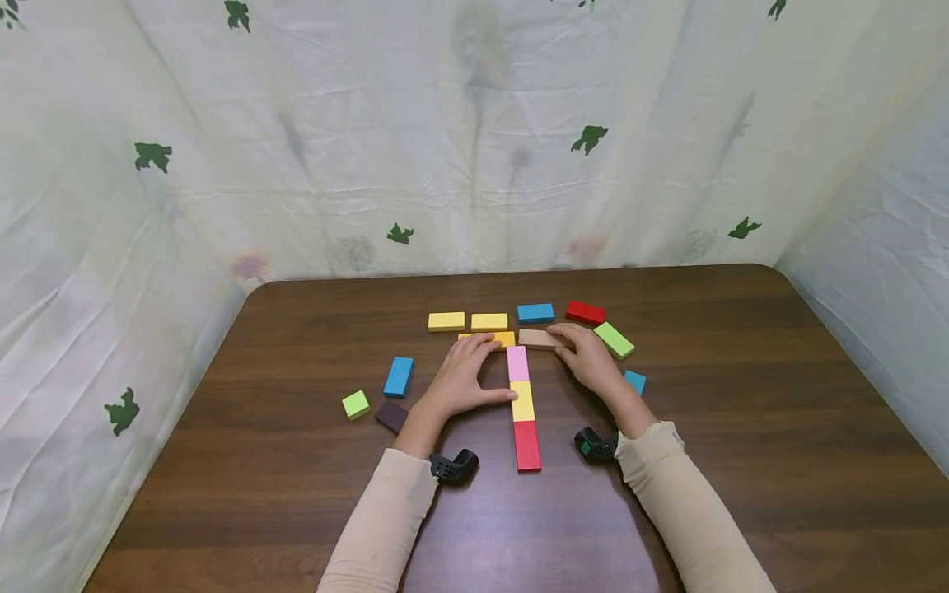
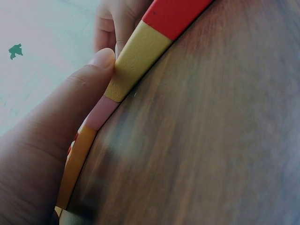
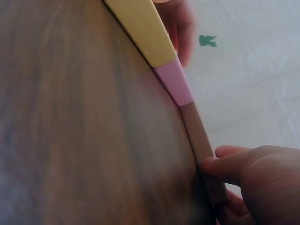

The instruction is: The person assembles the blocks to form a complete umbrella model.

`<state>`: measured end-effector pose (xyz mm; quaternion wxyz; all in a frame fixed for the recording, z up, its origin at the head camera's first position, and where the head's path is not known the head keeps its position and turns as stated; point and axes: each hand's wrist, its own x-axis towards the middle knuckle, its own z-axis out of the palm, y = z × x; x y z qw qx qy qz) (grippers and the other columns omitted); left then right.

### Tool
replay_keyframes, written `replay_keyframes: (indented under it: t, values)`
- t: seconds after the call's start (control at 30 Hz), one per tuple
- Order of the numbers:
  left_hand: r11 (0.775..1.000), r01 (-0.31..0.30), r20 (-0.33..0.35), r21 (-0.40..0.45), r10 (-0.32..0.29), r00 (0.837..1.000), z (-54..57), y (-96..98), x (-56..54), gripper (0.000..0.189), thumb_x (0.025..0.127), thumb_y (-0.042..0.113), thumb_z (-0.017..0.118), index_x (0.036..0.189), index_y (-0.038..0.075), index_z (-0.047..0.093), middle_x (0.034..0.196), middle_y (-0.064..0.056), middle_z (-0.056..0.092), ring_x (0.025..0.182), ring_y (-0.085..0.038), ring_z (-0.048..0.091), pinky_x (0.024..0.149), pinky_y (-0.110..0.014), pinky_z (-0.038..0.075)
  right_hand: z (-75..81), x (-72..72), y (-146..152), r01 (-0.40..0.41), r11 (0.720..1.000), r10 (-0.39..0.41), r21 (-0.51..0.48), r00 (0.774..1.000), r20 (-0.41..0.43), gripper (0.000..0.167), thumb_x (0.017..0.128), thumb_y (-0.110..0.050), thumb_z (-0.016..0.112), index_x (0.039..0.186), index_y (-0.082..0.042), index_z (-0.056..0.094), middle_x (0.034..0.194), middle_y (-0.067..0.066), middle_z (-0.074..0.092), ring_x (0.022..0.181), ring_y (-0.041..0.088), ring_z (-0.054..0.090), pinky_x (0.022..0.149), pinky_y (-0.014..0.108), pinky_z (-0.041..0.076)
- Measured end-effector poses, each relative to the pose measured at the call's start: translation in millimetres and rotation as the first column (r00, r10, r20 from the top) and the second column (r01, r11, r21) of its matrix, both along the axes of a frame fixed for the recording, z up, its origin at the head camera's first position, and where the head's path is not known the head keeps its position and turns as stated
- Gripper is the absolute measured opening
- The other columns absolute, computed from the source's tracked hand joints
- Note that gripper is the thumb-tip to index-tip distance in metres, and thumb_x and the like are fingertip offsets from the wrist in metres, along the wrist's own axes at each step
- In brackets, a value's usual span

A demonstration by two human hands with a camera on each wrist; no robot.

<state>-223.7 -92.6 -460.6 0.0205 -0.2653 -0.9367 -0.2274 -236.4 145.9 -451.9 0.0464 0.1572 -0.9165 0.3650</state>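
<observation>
My left hand [image 1: 465, 380] spreads over the table, its fingers resting over the orange block [image 1: 506, 338]. Its thumb is extended, with the tip at the side of the yellow block [image 1: 522, 402]. That block lies end to end between a pink block [image 1: 517, 363] and a red block [image 1: 527, 447], forming a straight column. With thumb and fingers, my right hand [image 1: 591, 359] pinches the outer end of a light brown block [image 3: 199, 136]. The brown block's inner end is at the top of the pink block, opposite the orange one.
Behind the hands lie two yellow blocks [image 1: 446, 322], a blue block [image 1: 535, 313] and a red block [image 1: 586, 312]. A green block [image 1: 614, 339] and another blue block [image 1: 634, 381] sit by the right hand. Left are blue [image 1: 399, 376], small green [image 1: 356, 404] and dark [image 1: 390, 415] blocks.
</observation>
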Motion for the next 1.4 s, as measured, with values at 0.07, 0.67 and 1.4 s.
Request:
replay_keyframes:
  t: [0.07, 0.67, 1.4]
  values:
    - [1.000, 0.000, 0.003, 0.000, 0.000, 1.000, 0.6, 0.2, 0.1, 0.090, 0.065, 0.070, 0.059, 0.134, 0.014, 0.042, 0.137, -0.001, 0.035, 0.128, -0.017, 0.023, 0.106, -0.036, 0.008, -0.7, -1.2, 0.2, -0.007, 1.000, 0.007, -0.004, 1.000, -0.007, 0.035, 0.086, -0.002, 0.058, 0.121, -0.004, 0.056, 0.125, 0.014, 0.051, 0.117, 0.029, 0.043, 0.095, 0.044, 0.035]
    - [1.000, 0.007, -0.019, 0.011, -0.007, 1.000, -1.8, -0.2, -0.5, 0.090, 0.065, 0.072, 0.057, 0.133, 0.014, 0.043, 0.137, -0.001, 0.035, 0.127, -0.017, 0.024, 0.106, -0.035, 0.009, -4.7, -6.4, -1.2, -0.050, 0.998, 0.050, -0.036, 0.999, -0.004, 0.033, 0.085, 0.001, 0.058, 0.118, -0.003, 0.058, 0.122, 0.012, 0.053, 0.116, 0.027, 0.044, 0.094, 0.042, 0.036]
    - [1.000, 0.004, -0.021, 0.007, -0.004, 1.000, -0.4, -0.2, 0.1, 0.091, 0.065, 0.072, 0.058, 0.133, 0.013, 0.043, 0.137, -0.002, 0.035, 0.127, -0.018, 0.024, 0.106, -0.036, 0.010, -5.5, -5.8, -0.7, -0.056, 0.998, 0.056, -0.042, 0.998, 0.002, 0.035, 0.086, 0.001, 0.056, 0.121, -0.004, 0.056, 0.126, 0.012, 0.050, 0.121, 0.027, 0.039, 0.096, 0.042, 0.033]
